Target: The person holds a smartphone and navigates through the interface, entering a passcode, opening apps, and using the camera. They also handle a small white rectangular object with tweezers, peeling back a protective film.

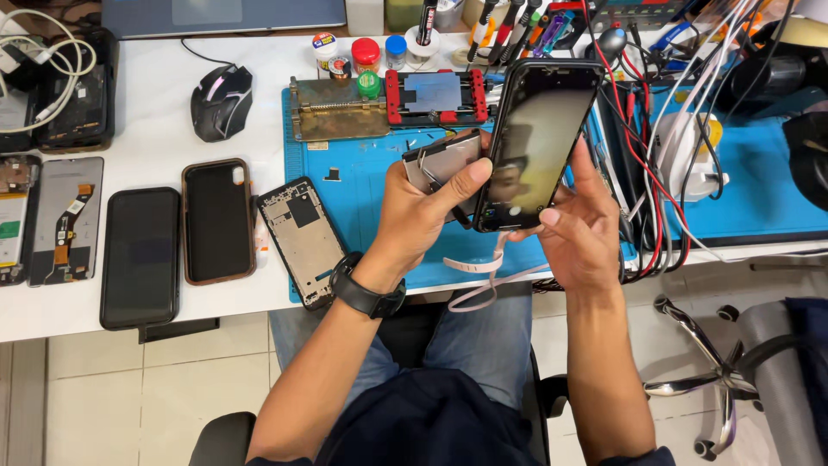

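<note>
A black smartphone (536, 138) is held upright above the blue work mat (362, 185), its dark glass reflecting the room. My right hand (582, 233) cradles its lower right edge, thumb on the glass near the bottom. My left hand (423, 211), with a black watch on the wrist, pinches the phone's left edge with the thumb and also holds a grey metal plate (440, 160) behind it. A pale pink cable (483, 276) hangs from under the phone toward my lap.
On the white table to the left lie a phone frame (302, 242), a brown-cased phone (217, 220), a black phone (141, 257), opened phone parts (65, 220) and a mouse (221, 102). Repair fixtures (384, 99), small jars and tools line the back. Tangled wires (655, 147) crowd the right.
</note>
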